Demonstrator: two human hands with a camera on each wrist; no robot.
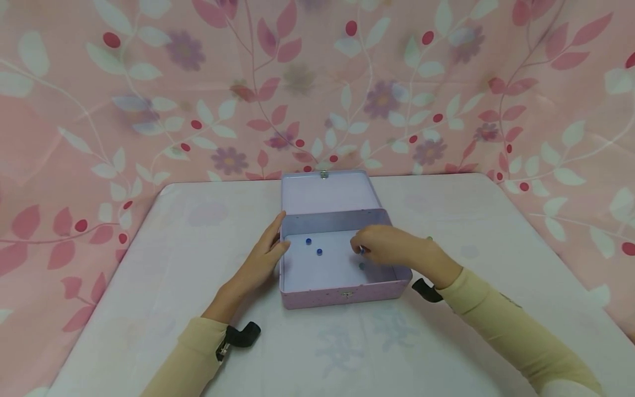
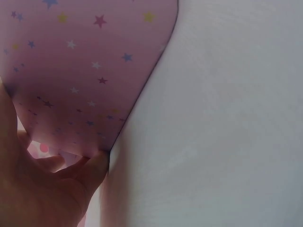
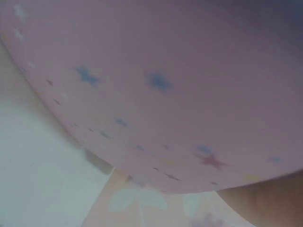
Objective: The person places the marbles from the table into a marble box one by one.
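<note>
An open pink tin box (image 1: pixel 322 295) with a lilac inside stands mid-table, its lid (image 1: pixel 322 193) tipped back. Two blue beads (image 1: pixel 308 241) (image 1: pixel 319 252) and a greenish bead (image 1: pixel 361 265) lie on its floor. My left hand (image 1: pixel 265 253) lies with straight fingers along the box's left wall, thumb at the rim. In the left wrist view its fingers (image 2: pixel 90 165) touch the star-printed wall (image 2: pixel 85 71). My right hand (image 1: pixel 359 248) reaches into the box and pinches a small blue bead (image 1: pixel 362 251) at its fingertips. The right wrist view shows only the blurred box wall (image 3: pixel 165 94).
The white table (image 1: pixel 198 248) extends on all sides of the box. A pink floral cloth (image 1: pixel 149 99) hangs behind it and drapes down both sides. A metal clasp (image 1: pixel 348 294) sits on the box's front wall.
</note>
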